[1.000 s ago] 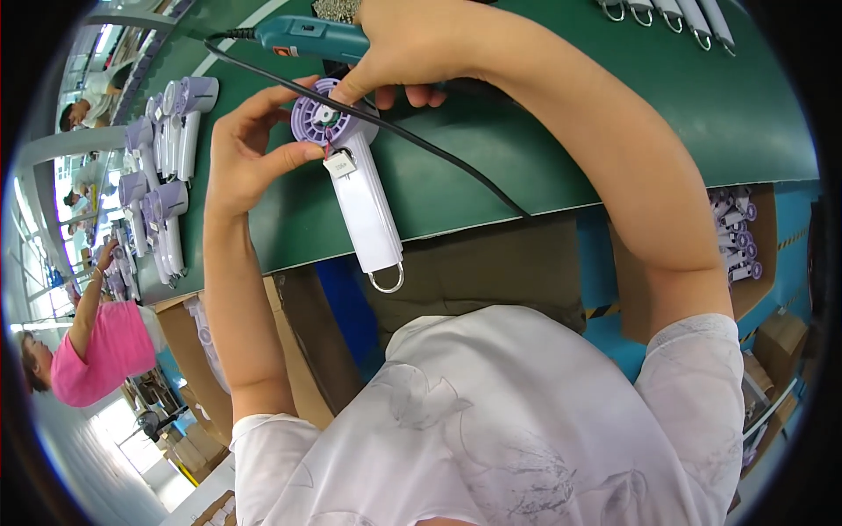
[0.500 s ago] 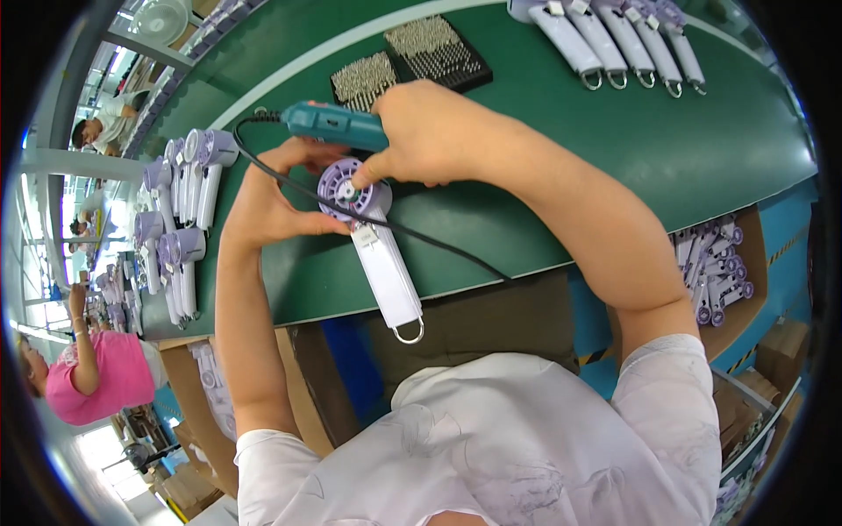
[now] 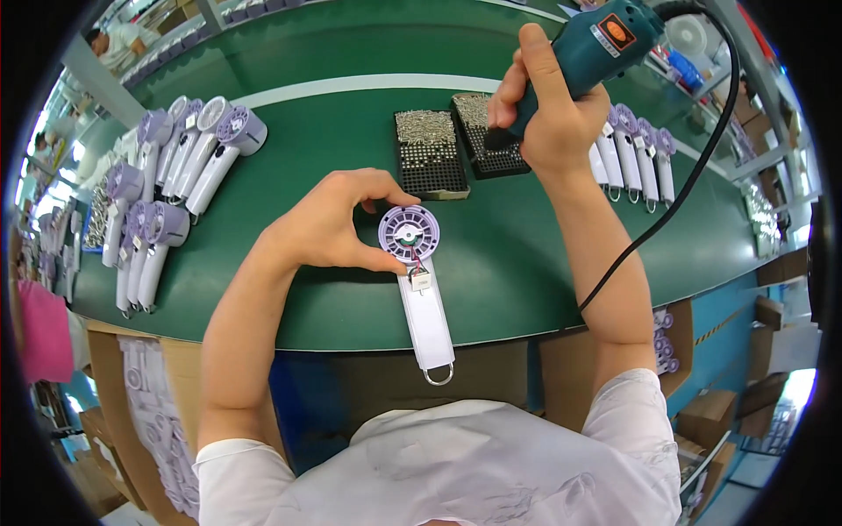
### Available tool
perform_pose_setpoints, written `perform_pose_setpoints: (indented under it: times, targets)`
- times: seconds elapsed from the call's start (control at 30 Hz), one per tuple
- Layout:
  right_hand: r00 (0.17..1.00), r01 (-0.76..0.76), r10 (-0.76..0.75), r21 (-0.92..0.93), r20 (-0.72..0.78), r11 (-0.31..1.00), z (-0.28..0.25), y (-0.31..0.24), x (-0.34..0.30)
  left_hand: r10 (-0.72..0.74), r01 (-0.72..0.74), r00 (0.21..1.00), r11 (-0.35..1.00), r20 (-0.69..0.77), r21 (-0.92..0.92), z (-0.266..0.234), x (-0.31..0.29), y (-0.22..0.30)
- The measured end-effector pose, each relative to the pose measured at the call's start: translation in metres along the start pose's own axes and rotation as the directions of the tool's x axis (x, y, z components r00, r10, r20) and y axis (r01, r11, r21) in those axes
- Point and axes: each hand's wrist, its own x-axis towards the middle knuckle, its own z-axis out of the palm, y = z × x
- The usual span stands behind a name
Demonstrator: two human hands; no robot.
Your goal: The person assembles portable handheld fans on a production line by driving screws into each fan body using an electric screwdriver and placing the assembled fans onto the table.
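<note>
My left hand grips the round purple head of a handheld fan, thumb and fingers on opposite sides of the rim. The fan lies on the green table, its white handle and metal loop toward me, the loop past the near edge. Thin red wires and a small white block show below the open head. My right hand is wrapped round a teal electric screwdriver, raised at the upper right and tilted, away from the fan. Its tip points down toward the right-hand screw tray; whether they touch I cannot tell.
Another black tray of screws stands beyond the fan. Groups of purple-and-white fans lie at the left, more fans at the right. The black cord hangs across my right forearm. A carton of parts sits below left.
My right hand has lifted the screwdriver off the fan head and swung it up to the right, toward the screw trays. My left hand still holds the fan. The view has shifted.
</note>
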Motion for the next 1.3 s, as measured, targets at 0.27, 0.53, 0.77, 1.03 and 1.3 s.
perform_pose_setpoints:
  times: [0.27, 0.53, 0.77, 1.03, 1.3]
  targets:
    - [0.997, 0.077, -0.076, 0.066, -0.029, 0.995, 0.021, 0.039, 0.003, 0.083, -0.087, 0.996, 0.988, -0.033, -0.128, 0.01, -0.006, -0.013]
    - [1.0, 0.026, -0.027, 0.089, 0.002, 0.996, 0.017, 0.049, 0.002, 0.121, -0.127, 0.991, 0.987, -0.065, -0.1, 0.011, -0.006, -0.017]
    - [1.0, 0.002, 0.001, 0.12, -0.026, 0.993, 0.015, 0.053, 0.001, 0.116, -0.123, 0.99, 0.989, -0.079, -0.087, 0.013, -0.005, -0.016]
    - [1.0, -0.003, 0.006, 0.098, -0.03, 0.995, 0.017, 0.057, -0.001, 0.117, -0.122, 0.991, 0.989, -0.069, -0.083, 0.012, -0.005, -0.016]
    - [0.995, 0.052, -0.059, 0.084, 0.085, 0.995, 0.019, 0.056, -0.002, 0.092, -0.097, 0.994, 0.992, -0.065, -0.079, 0.011, -0.004, -0.012]
